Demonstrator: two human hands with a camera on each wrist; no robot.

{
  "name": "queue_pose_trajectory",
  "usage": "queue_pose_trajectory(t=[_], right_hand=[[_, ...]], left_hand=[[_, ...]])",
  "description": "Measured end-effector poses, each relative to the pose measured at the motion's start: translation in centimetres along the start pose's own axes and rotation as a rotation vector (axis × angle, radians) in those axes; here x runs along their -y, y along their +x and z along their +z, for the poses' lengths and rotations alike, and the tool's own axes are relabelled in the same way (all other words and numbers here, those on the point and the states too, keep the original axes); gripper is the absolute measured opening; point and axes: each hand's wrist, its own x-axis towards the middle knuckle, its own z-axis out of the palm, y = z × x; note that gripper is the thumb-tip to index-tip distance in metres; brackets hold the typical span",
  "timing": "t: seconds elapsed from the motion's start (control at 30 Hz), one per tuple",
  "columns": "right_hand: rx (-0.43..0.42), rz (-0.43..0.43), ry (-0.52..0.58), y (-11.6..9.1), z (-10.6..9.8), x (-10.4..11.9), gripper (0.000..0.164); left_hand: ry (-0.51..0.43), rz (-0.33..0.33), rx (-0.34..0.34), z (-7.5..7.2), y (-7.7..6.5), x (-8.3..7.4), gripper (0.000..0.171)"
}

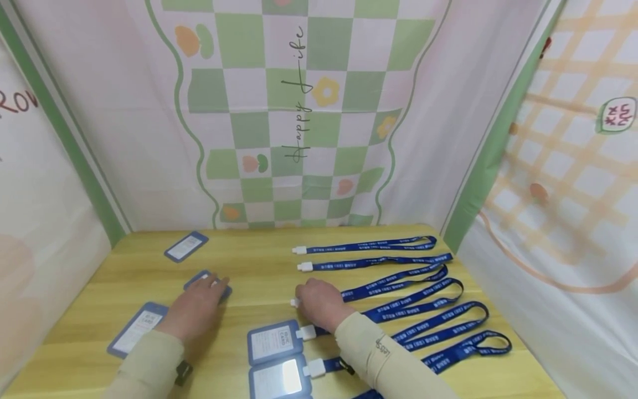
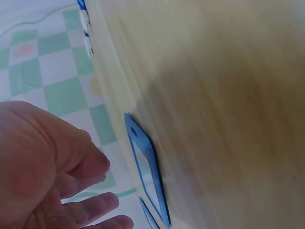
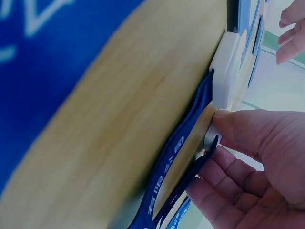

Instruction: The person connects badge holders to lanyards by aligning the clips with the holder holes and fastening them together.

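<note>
My left hand (image 1: 195, 307) hovers over a blue badge holder (image 1: 197, 277), partly hiding it. In the left wrist view its fingers are loosely bent and stand apart from that badge holder (image 2: 151, 167). My right hand (image 1: 321, 303) pinches the white clip end of a blue lanyard (image 1: 371, 289); the right wrist view shows thumb and fingers round the clip (image 3: 210, 135). Beside this hand, a badge holder (image 1: 271, 342) is joined to a lanyard's white clip (image 1: 307, 332). Another joined badge holder (image 1: 266, 382) lies just below it.
Two loose badge holders lie at the left, one far back (image 1: 186, 246) and one by the left forearm (image 1: 139, 330). Several lanyards run rightward in rows, including the farthest lanyard (image 1: 369, 245). Patterned cloth (image 1: 244, 41) encloses the wooden table (image 1: 254, 249).
</note>
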Motion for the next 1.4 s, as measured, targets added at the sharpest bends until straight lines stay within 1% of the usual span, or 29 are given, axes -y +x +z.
queue_pose_trajectory(t=[0.17,0.33,0.47,0.57,0.83,1.27,1.4], right_hand=[[-0.006,-0.004,0.001,0.0,0.0,0.0,0.009],[-0.004,0.000,-0.002,-0.1,0.0,0.0,0.010],[0.000,0.007,0.005,-0.1,0.0,0.1,0.010],[0.002,0.009,0.013,-0.2,0.0,0.1,0.010],[0.001,0.013,0.014,-0.2,-0.1,0.2,0.011],[-0.011,0.008,-0.018,-0.1,0.1,0.1,0.010],[-0.013,0.005,-0.016,-0.1,0.1,0.1,0.010]], left_hand=[[0.021,-0.019,0.041,0.4,0.6,0.6,0.052],[0.007,-0.041,0.079,0.8,0.9,0.8,0.051],[-0.014,-0.056,0.107,1.1,0.9,0.9,0.051],[-0.019,-0.063,0.118,1.5,0.7,1.0,0.046],[-0.001,-0.045,0.095,1.7,0.4,0.9,0.041],[0.022,-0.033,0.089,1.6,0.4,0.3,0.036],[0.030,-0.001,0.065,1.8,0.5,0.1,0.032]])
